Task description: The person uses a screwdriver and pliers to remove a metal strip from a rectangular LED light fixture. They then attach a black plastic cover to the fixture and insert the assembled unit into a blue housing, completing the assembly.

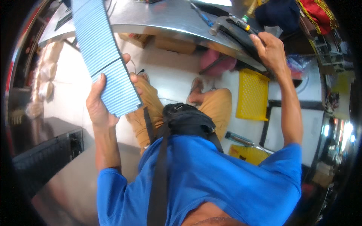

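A long light-blue ribbed panel [113,84] with a dark edge and a dark line across it slants up past the bench edge. My left hand [102,100] is closed on its lower end, thumb on the ribbed face and fingertips round the far edge. At the upper right, my right hand [272,51] is closed round the end of a slim black tool [243,25] with a yellow band and a silvery tip; its exact kind is unclear. Just left of that tool, a hammer [214,29] with a metal head lies at the bench edge.
A shiny metal workbench [158,20] runs across the front, with a blue-handled tool [203,16] on it. Below are cardboard boxes [175,44], a pink stool [215,60] and a yellow perforated crate [252,95]. Wrapped rolls [47,73] stand at left.
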Available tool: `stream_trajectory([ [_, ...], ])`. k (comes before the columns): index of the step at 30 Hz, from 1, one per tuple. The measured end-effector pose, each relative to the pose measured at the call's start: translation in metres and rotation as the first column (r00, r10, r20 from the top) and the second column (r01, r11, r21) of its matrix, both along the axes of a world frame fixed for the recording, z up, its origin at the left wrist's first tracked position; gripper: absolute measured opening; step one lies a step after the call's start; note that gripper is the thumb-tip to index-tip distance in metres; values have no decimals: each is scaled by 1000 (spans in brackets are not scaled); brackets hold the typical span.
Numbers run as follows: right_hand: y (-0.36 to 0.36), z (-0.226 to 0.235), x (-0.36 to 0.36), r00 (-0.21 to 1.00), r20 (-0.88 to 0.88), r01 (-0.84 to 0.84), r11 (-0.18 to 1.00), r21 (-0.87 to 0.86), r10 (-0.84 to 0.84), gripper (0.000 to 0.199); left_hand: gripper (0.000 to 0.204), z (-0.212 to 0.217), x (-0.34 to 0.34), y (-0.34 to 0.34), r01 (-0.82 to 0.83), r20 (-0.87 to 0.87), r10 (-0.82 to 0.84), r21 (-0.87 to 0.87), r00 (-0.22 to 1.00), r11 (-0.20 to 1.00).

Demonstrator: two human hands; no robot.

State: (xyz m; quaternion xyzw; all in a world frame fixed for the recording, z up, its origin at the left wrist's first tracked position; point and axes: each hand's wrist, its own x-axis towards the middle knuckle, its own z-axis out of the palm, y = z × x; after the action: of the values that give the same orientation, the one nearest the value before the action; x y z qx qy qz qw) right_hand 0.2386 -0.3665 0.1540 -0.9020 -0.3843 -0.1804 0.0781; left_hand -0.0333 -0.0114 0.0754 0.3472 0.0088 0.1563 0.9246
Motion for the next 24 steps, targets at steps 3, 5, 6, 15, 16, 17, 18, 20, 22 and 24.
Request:
stream_trajectory([
  [3,-27,-1,20,995,54,91,992,-93,-87,47,57,-11,11,1,4,26,-6,71,1000,997],
  [5,-35,-10,31,987,48,159,984,-81,-155,47,52,-15,18,-3,11,49,-12,35,999,999],
  [6,-39,-16,38,981,44,190,979,-75,-187,47,51,-19,23,-4,5,42,-7,36,999,999],
  [15,-35,-51,101,936,67,350,930,-107,-345,50,52,-27,36,-19,19,143,-24,40,989,999],
  [16,-29,-48,104,933,69,358,925,-127,-352,49,53,-29,33,-18,-13,120,3,82,993,997],
  [17,-26,-47,109,930,72,366,919,-146,-359,49,53,-30,31,-17,-43,95,31,121,995,992],
  [18,-26,-47,118,935,113,351,923,-157,-337,49,53,-30,29,-17,-71,72,60,160,996,984],
  [20,-27,-49,130,938,193,325,927,-186,-290,49,55,-34,27,-19,-103,36,98,208,995,973],
  [22,-29,-52,136,916,248,369,906,-206,-316,49,54,-35,29,-19,-110,8,111,235,994,966],
  [24,-32,-53,139,908,247,396,886,-241,-338,49,54,-32,37,-19,-80,3,82,244,997,966],
])
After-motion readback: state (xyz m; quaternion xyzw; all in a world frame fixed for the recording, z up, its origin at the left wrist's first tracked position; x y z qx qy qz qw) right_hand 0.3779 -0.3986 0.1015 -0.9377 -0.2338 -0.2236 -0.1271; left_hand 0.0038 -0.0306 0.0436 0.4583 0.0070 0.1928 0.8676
